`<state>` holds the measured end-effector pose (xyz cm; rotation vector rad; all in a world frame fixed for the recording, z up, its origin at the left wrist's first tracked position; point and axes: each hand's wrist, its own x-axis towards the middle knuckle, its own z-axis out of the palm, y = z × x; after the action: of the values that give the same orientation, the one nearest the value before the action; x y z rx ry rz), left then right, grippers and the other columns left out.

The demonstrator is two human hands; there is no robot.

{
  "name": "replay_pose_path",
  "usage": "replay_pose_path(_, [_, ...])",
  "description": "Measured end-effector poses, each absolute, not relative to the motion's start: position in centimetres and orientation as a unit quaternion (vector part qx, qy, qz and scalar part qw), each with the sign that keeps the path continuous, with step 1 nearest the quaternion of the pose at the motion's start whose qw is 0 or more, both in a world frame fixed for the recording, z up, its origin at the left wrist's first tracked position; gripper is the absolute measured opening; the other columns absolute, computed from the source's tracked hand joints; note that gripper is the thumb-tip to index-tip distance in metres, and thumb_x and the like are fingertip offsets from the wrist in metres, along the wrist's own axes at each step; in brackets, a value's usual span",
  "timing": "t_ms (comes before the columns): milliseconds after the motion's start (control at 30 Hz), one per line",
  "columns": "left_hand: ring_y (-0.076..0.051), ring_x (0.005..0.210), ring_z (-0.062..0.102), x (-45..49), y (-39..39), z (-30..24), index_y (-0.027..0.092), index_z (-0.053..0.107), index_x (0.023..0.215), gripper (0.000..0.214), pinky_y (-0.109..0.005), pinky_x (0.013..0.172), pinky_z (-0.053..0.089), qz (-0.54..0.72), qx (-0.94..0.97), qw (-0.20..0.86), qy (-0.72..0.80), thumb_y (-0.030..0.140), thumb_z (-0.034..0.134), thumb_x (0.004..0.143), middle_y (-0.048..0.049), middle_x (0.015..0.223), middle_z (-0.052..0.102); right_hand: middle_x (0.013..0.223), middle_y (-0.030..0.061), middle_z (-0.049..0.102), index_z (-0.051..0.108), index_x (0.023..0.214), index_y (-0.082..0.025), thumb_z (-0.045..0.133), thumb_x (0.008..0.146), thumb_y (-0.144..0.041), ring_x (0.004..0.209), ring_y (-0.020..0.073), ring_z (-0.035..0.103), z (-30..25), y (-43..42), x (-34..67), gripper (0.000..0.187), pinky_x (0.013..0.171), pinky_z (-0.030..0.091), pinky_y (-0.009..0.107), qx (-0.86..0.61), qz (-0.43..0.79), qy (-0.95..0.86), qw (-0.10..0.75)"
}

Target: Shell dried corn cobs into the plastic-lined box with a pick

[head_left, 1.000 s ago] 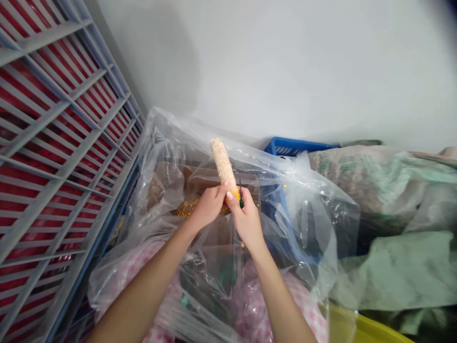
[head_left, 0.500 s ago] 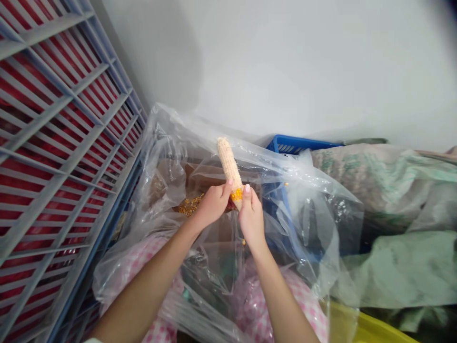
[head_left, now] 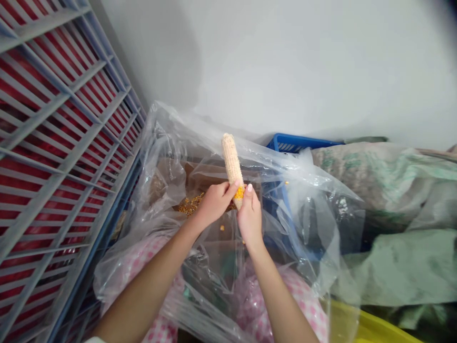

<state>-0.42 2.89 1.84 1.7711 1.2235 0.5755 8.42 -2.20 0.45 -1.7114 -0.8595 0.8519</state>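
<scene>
I see the left hand [head_left: 215, 202] and right hand [head_left: 250, 216] both gripping the corn cob [head_left: 232, 159] mid-view, its bare tip just shy of twelve o'clock. I judge this as stripping the yellow kernels [head_left: 239, 192]; next calls for thumb pressure there, above loose kernels [head_left: 190, 205] toward eight.

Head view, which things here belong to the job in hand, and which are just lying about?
Part of the job:
- cob, held in the left hand and right hand
- loose kernels
- clear plastic, probably, as it spreads below the hands

Seemingly just lying about:
- slatted crate
- blue basket
- sack
- green cloth
</scene>
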Motion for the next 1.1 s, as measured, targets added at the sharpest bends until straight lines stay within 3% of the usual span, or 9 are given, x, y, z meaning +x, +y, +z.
replay_pose_path(133, [-0.014, 0.063, 0.053, -0.4, 3.0, 1.6, 0.014, 0.056, 0.07, 0.048, -0.024, 0.059, 0.036, 0.254, 0.696, 0.475, 0.474, 0.048, 0.026, 0.087, -0.0029, 0.064, 0.058, 0.07, 0.0005, 0.058, 0.058, 0.087, -0.022, 0.029, 0.085, -0.057, 0.062, 0.0147, 0.053, 0.5, -2.0, 8.5, 0.046, 0.058, 0.04, 0.027, -0.692, 0.374, -0.331, 0.521])
replay_pose_path(233, [-0.014, 0.064, 0.054, -0.5, 3.1, 1.5, 0.014, 0.056, 0.074, 0.049, -0.024, 0.061, 0.04, 0.281, 0.659, 0.547, 0.433, 0.048, 0.023, 0.088, -0.0024, 0.067, 0.059, 0.052, -0.0048, 0.046, 0.055, 0.087, -0.021, 0.032, 0.081, -0.062, 0.038, 0.0092, 0.036, 0.6, -1.8, 8.6, 0.047, 0.038, 0.028, 0.022, -0.635, 0.46, -0.252, 0.567])
replay_pose_path(300, [-0.012, 0.064, 0.053, -0.6, 3.1, 1.4, 0.015, 0.054, 0.075, 0.045, -0.023, 0.061, 0.039, 0.286, 0.664, 0.552, 0.415, 0.047, 0.026, 0.088, -0.0015, 0.068, 0.057, 0.046, -0.0076, 0.038, 0.052, 0.081, -0.021, 0.035, 0.079, -0.064, 0.033, 0.0062, 0.024, 0.8, -1.8, 8.7, 0.046, 0.032, 0.018, 0.019, -0.587, 0.511, -0.214, 0.59])
replay_pose_path(433, [-0.011, 0.062, 0.048, -0.5, 3.2, 1.2, 0.016, 0.05, 0.073, 0.037, -0.022, 0.06, 0.036, 0.3, 0.69, 0.5, 0.43, 0.044, 0.029, 0.088, 0.0006, 0.066, 0.052, 0.046, -0.0102, 0.034, 0.049, 0.08, -0.022, 0.054, 0.074, -0.057, 0.033, 0.003, 0.019, 1.4, -1.9, 9.2, 0.035, 0.031, 0.014, 0.016, -0.531, 0.571, -0.23, 0.583])
replay_pose_path(533, [-0.01, 0.058, 0.046, -0.3, 3.2, 1.0, 0.017, 0.045, 0.069, 0.037, -0.022, 0.058, 0.034, 0.296, 0.685, 0.483, 0.458, 0.043, 0.027, 0.088, 0.0021, 0.06, 0.048, 0.049, -0.0093, 0.038, 0.051, 0.087, -0.022, 0.05, 0.077, -0.056, 0.034, 0.0027, 0.02, 1.5, -1.9, 9.6, 0.035, 0.031, 0.015, 0.016, -0.549, 0.58, -0.253, 0.547])
replay_pose_path(667, [-0.01, 0.056, 0.045, 0.1, 2.8, 1.0, 0.018, 0.042, 0.068, 0.031, -0.022, 0.057, 0.033, 0.282, 0.69, 0.472, 0.471, 0.039, 0.031, 0.088, 0.0039, 0.057, 0.045, 0.058, -0.005, 0.047, 0.052, 0.097, -0.023, 0.037, 0.083, -0.055, 0.04, 0.0057, 0.034, 1.0, -2.0, 9.8, 0.038, 0.035, 0.023, 0.017, -0.635, 0.447, -0.283, 0.563])
replay_pose_path(767, [-0.009, 0.057, 0.044, 0.6, 2.2, 1.1, 0.018, 0.04, 0.066, 0.027, -0.021, 0.059, 0.033, 0.302, 0.692, 0.45, 0.477, 0.033, 0.033, 0.088, 0.0041, 0.058, 0.044, 0.06, -0.0035, 0.049, 0.053, 0.093, -0.022, 0.037, 0.082, -0.054, 0.042, 0.0074, 0.038, 0.7, -1.9, 9.6, 0.037, 0.036, 0.026, 0.019, -0.66, 0.385, -0.306, 0.568])
replay_pose_path(967, [-0.01, 0.059, 0.049, 0.3, 2.6, 0.8, 0.019, 0.045, 0.076, 0.023, -0.022, 0.062, 0.039, 0.319, 0.664, 0.494, 0.462, 0.032, 0.031, 0.088, 0.0035, 0.063, 0.048, 0.047, -0.0111, 0.033, 0.044, 0.082, -0.023, 0.055, 0.074, -0.052, 0.034, 0.0032, 0.021, 1.7, -1.8, 10.0, 0.032, 0.032, 0.015, 0.015, -0.543, 0.54, -0.224, 0.603])
replay_pose_path(1100, [-0.015, 0.087, 0.055, -0.4, 3.7, 0.1, 0.016, 0.053, 0.095, 0.019, -0.029, 0.083, 0.04, 0.29, 0.676, 0.433, 0.522, 0.024, 0.04, 0.084, -0.0056, 0.093, 0.06, 0.045, -0.0122, 0.03, 0.04, 0.074, -0.022, 0.055, 0.074, -0.054, 0.033, 0.0016, 0.013, 2.1, -1.9, 10.5, 0.035, 0.031, 0.01, 0.013, -0.494, 0.593, -0.169, 0.613])
